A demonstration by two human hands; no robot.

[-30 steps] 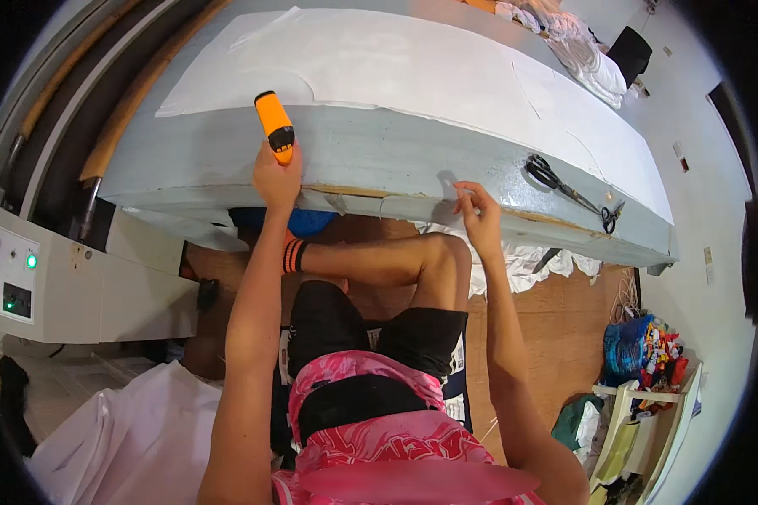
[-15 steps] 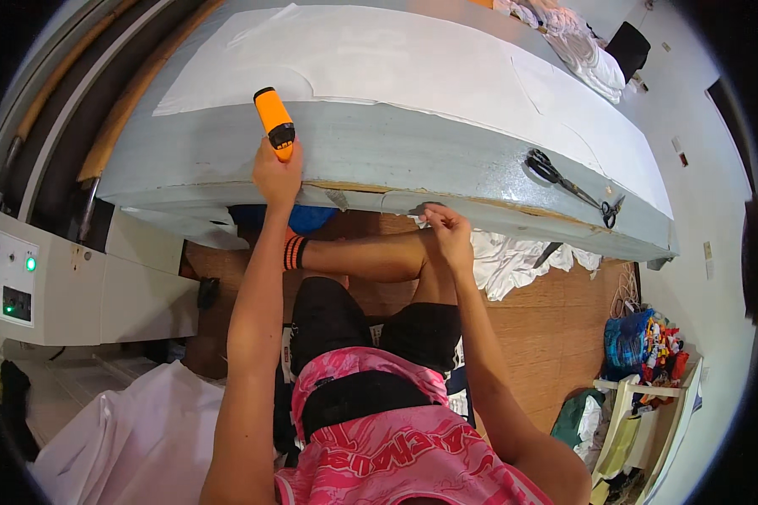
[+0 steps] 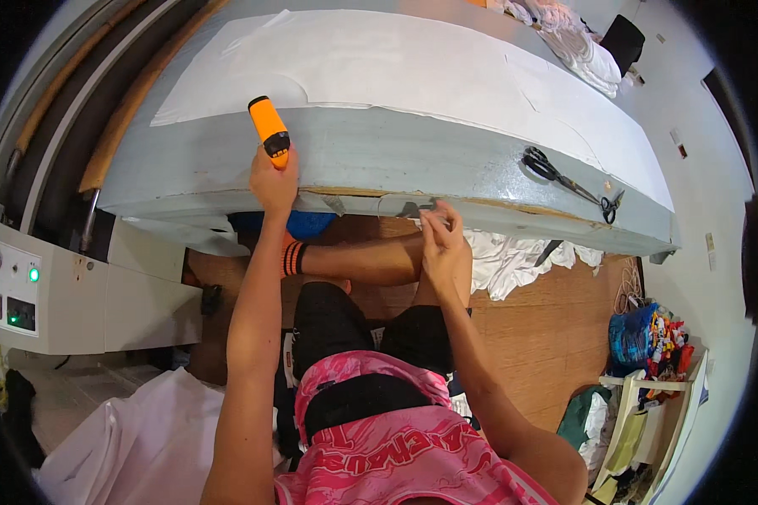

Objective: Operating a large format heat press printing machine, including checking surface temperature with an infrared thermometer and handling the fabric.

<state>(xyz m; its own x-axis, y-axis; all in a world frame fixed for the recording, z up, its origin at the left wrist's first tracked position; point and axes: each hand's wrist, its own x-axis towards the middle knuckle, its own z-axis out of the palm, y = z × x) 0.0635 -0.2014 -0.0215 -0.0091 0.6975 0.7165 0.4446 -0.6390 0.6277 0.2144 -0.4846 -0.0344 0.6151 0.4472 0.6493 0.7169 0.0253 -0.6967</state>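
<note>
My left hand (image 3: 274, 181) is wrapped round the grip of an orange-and-black infrared thermometer (image 3: 268, 128), raised at the near edge of the grey table (image 3: 379, 147). Its far end points away from me, toward the white sheet (image 3: 354, 59) spread across the table. Close to the table's front edge, my right hand (image 3: 443, 240) is drawn into a pinch over my bent knee. Whatever its fingertips hold, if anything, is too small to make out. Black-handled scissors (image 3: 568, 183) lie on the table to the right.
Machine rollers (image 3: 72, 109) and a control box (image 3: 13, 278) with lit indicators stand at the left. White cloth (image 3: 143, 429) is heaped at lower left, with more white fabric (image 3: 505, 261) under the table. A cream rack (image 3: 644, 421) holding bags and cloth stands at the right.
My right hand has shifted slightly left, its fingers still pinched. The left hand keeps its grip on the thermometer, which sits slightly lower and farther left in view.
</note>
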